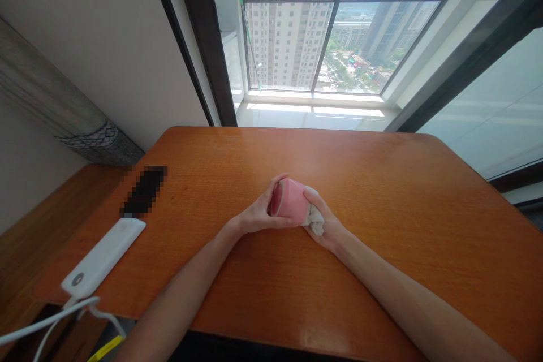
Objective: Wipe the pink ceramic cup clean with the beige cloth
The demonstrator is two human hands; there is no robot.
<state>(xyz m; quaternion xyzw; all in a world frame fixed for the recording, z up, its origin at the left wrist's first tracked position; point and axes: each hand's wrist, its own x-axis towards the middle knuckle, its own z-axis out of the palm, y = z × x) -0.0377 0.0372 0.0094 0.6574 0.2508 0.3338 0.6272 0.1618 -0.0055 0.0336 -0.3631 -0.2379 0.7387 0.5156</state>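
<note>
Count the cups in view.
1: a pink cup, tipped sideways at the middle of the table, held between left hand and right hand with a white cloth. No others visible.

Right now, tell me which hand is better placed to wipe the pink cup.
Right, probably. The right hand holds the white cloth against the pink cup, while the left hand only grips the cup, tipped on its side, with no cloth.

table [382, 226]: orange-brown wood, smooth, semi-gloss, sheen near edge | cup [291, 201]: pink, smooth, matt | cloth [314, 220]: white fabric, soft, crumpled | power bank [104, 254], left: white plastic, matt | sill [314, 113], far: glossy
</note>
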